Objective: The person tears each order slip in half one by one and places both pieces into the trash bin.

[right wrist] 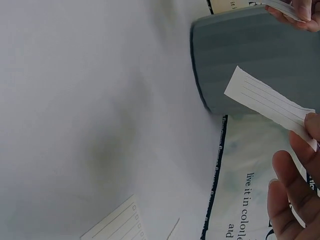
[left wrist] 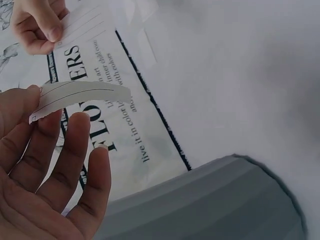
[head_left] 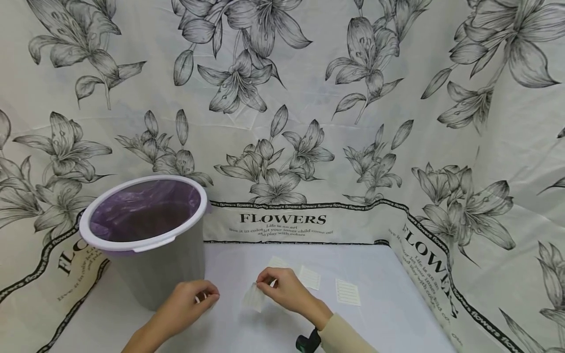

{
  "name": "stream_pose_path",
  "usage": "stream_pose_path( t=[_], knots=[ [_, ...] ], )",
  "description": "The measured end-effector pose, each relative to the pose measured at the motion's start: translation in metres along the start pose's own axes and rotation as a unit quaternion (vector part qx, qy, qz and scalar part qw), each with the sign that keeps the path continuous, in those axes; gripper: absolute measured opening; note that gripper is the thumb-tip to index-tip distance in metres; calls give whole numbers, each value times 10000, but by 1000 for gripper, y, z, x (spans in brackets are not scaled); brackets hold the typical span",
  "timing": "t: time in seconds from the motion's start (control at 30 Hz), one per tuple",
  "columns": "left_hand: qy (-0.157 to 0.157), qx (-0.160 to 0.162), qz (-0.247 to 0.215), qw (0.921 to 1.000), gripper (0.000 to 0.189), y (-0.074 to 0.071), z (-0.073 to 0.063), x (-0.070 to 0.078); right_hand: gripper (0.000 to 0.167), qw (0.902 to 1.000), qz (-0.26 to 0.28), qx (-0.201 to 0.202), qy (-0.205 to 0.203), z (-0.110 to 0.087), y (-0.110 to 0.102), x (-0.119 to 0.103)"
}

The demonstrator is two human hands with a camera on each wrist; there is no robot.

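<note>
Between thumb and fingertip, my left hand (head_left: pixel 185 306) pinches a narrow, curved strip of lined paper (left wrist: pixel 80 94) with a torn edge. My right hand (head_left: pixel 287 292) pinches a wider torn piece of lined paper (right wrist: pixel 270 101) at one end, and it hangs over the table in the head view. The two hands are apart, and each has its own piece. Lined checklist sheets lie flat beyond and to the right of my right hand: one sheet (head_left: pixel 348 292) at the right, another (head_left: pixel 310 278) nearer, and a third (head_left: pixel 277 262) partly hidden behind that hand.
A grey trash bin (head_left: pixel 176 267) with a white rim and purple liner stands at the left, just beyond my left hand. The white table (head_left: pixel 379 267) is bordered by flower-printed cloth (head_left: pixel 282 220) at the back and sides. A black device (head_left: pixel 308 341) sits at my right wrist.
</note>
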State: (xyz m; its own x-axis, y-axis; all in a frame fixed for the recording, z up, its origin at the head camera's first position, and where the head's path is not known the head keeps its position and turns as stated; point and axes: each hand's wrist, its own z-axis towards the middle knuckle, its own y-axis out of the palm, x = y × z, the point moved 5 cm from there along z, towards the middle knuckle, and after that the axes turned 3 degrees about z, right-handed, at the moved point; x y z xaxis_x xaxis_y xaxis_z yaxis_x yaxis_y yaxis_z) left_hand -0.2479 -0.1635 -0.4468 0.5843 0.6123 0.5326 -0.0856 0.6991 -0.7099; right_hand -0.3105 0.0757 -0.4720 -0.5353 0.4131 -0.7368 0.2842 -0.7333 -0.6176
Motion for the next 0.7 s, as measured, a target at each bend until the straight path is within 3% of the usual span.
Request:
stream_pose_path(
  t=[0.1, 0.3, 0.57, 0.7],
  knots=[
    [91, 100, 58, 9999, 14, -5, 1, 3, 4, 9999, -35, -100, -86, 6, 2, -5],
    [-89, -11, -43, 10000, 11, -13, -1, 4, 4, 9996, -69, -106, -246, 17, 3, -18],
    [79, 466, -58, 9989, 8, -41, 4, 12, 4, 9975, -47, 225, -673, 30, -4, -40],
    [-10, 609, -29, 9981, 8, -54, 7, 15, 5, 9954, -119, 241, -916, 42, -9, -52]
  ],
)
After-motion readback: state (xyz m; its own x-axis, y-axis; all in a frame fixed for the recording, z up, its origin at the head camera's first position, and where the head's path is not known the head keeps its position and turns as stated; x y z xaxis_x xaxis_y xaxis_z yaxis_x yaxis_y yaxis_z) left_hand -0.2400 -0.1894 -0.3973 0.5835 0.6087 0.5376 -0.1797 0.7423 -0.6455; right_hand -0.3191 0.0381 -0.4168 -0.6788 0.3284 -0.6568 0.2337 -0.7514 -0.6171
